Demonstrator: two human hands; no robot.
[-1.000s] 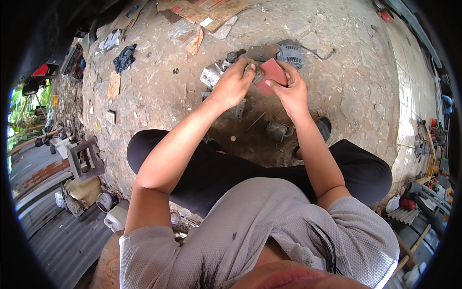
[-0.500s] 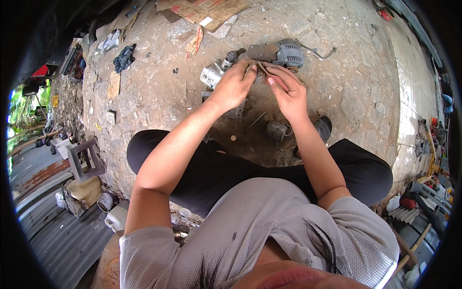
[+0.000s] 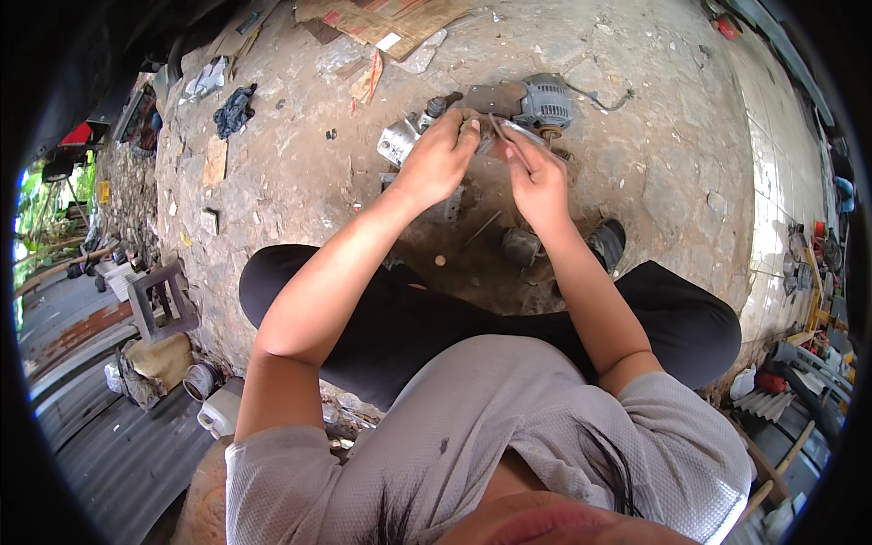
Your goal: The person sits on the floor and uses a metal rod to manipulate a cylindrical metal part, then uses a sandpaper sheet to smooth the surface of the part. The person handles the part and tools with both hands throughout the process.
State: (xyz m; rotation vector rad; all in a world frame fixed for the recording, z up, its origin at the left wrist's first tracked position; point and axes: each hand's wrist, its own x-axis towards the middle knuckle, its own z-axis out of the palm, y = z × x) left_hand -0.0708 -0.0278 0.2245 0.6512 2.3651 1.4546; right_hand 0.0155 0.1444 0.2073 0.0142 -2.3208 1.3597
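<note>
My left hand point(image 3: 438, 163) is closed, its fingertips pinched on something small that I cannot make out. Close beside it, my right hand point(image 3: 539, 177) pinches a thin, flat, dark strip point(image 3: 496, 125) between thumb and fingers. The fingertips of both hands nearly meet. Just beyond them lies a power tool point(image 3: 545, 100) with a grey vented motor housing. A silver metal housing point(image 3: 397, 143) rests left of my left hand. Under that wrist a grey metal part point(image 3: 445, 207) is partly hidden. A dark cylindrical part point(image 3: 522, 246) sits below my right hand, partly covered by the forearm.
A thin rod point(image 3: 481, 229) and a small round piece point(image 3: 440, 261) lie on the dirty floor between my legs. Flattened cardboard point(image 3: 413, 25) is at the far side, a crumpled dark cloth point(image 3: 235, 110) at the left. A power cord point(image 3: 604, 100) trails right of the tool.
My right hand has shifted slightly left and its fingers have straightened, tilting the strip. My left hand stays almost in place.
</note>
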